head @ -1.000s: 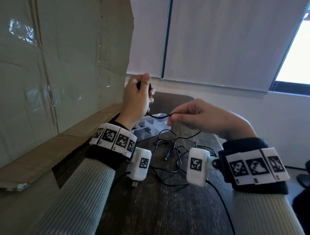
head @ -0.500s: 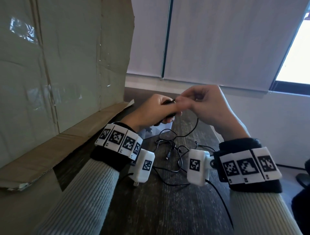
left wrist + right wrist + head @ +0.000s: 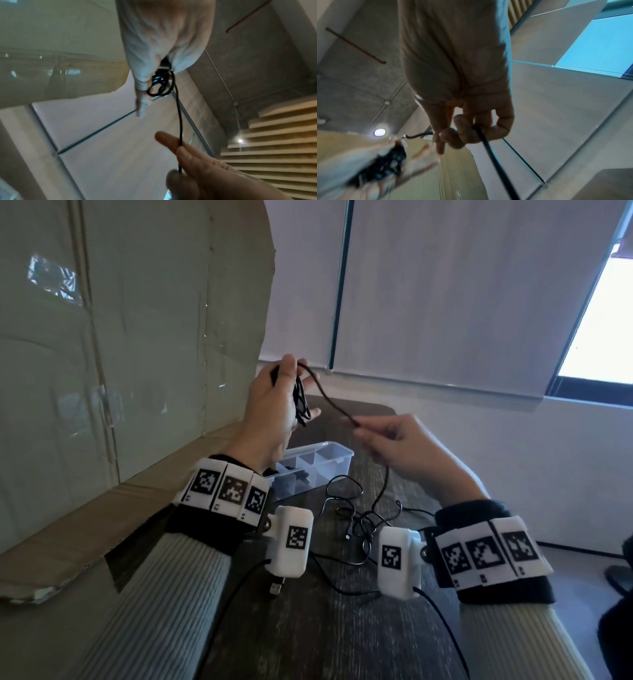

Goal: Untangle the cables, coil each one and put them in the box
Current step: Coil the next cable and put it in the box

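The left hand (image 3: 274, 409) is gripping a small bundle of finished loops of the black cable (image 3: 329, 395) above the desk (image 3: 325, 638), while the right hand (image 3: 400, 446) is pinching the same cable between thumb and fingertips, feeding a slack span toward the coil. The clear compartmented box (image 3: 322, 463) is sitting on the desk just beyond the left wrist, with dark items already in some cells. The cable's tail is dropping into the remaining tangle (image 3: 359, 522), so a snag there is likely to jerk the loops loose or drag other cables along. The head view alone is showing box, tangle and a loose USB plug (image 3: 275, 589); the left wrist view is revealing the loops (image 3: 158, 86) hanging from the fingers; the right wrist view is confirming the pinch (image 3: 474, 128).
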A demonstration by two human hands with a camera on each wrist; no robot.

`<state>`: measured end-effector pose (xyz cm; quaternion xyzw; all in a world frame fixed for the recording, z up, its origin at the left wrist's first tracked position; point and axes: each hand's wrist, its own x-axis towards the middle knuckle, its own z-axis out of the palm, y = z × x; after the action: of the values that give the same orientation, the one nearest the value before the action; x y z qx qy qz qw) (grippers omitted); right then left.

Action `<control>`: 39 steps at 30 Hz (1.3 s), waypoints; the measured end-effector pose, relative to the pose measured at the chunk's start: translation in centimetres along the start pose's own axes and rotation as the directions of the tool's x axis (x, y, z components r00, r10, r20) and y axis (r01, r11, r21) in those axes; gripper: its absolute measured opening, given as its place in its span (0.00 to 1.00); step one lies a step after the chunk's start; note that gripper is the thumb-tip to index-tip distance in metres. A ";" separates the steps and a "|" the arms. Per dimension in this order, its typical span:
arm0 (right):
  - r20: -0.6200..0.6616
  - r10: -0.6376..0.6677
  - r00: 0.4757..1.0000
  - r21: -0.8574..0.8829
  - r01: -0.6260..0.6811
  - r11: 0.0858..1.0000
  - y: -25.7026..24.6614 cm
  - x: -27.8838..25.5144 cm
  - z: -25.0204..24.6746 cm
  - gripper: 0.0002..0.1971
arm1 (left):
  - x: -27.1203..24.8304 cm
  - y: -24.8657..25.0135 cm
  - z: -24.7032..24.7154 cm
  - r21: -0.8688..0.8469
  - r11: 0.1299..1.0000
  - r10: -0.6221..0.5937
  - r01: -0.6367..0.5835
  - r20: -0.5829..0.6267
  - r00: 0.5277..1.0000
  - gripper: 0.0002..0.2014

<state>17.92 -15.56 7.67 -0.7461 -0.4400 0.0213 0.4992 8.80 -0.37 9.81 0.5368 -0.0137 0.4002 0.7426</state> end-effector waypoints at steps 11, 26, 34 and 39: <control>0.564 0.169 0.808 -0.449 0.128 0.884 -1.7 -0.8 3.4 0.12 | 0.2 -1.0 -0.5 0.241 0.957 0.163 -0.163 0.019 0.986 0.10; -0.279 -0.184 0.942 -0.083 0.168 0.982 -1.7 0.4 0.5 0.09 | -0.9 -1.6 -1.7 0.711 0.684 -0.262 -0.162 0.447 0.855 0.47; -0.393 -0.097 0.914 0.053 0.128 0.990 -1.1 0.2 -1.0 0.05 | -1.2 -1.0 -1.2 0.478 0.875 -0.188 -0.072 0.474 0.860 0.11; -0.270 -0.106 0.957 0.011 0.113 0.994 -1.3 0.5 0.2 0.13 | -0.9 -0.5 -0.7 0.277 0.961 -0.097 0.000 0.336 0.937 0.17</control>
<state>17.31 -14.94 8.76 -0.7099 -0.4085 -0.1019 0.5646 8.22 -0.43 8.67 0.6962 -0.0756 0.2791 0.6571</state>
